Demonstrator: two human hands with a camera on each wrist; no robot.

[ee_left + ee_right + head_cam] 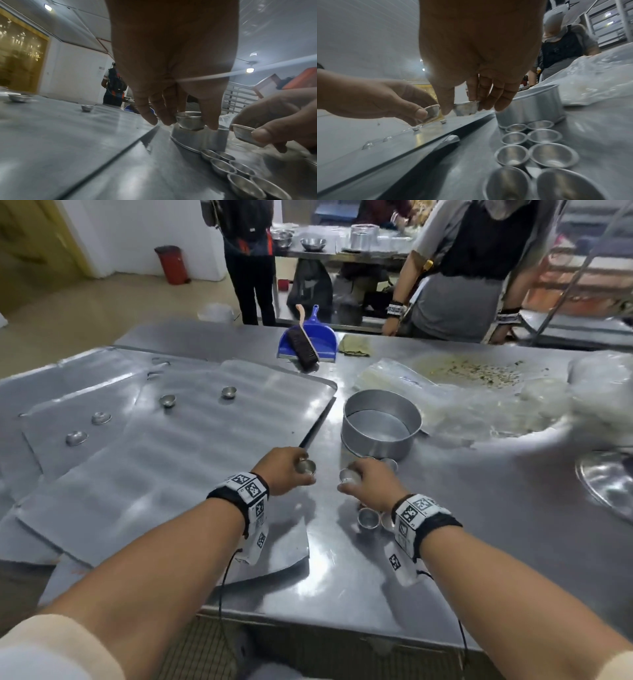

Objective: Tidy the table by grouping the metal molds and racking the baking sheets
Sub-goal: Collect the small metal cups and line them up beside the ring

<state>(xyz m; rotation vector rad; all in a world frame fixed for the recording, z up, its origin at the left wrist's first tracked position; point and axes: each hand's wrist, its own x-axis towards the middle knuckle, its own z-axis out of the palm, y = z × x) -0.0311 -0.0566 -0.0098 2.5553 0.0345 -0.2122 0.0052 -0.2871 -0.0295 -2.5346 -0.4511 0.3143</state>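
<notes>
My left hand [289,472] pinches a small metal mold [306,467] by its rim just above the right edge of the top baking sheet [205,446]. In the left wrist view the fingers [164,115] curl round that mold [189,121]. My right hand [368,486] holds a second mold [348,476], which the right wrist view shows [466,109] pinched between thumb and fingers. Below the right hand, several molds [539,147] stand in two rows on the steel table [342,577]. More loose molds [167,400] sit on the overlapping sheets at the left.
A round cake pan [382,422] stands just beyond both hands. Plastic bags [479,405] and crumbs lie to the right, and a blue dustpan with a brush [310,340] at the far edge. Two people stand beyond the table. A steel bowl's rim [606,481] shows at the right.
</notes>
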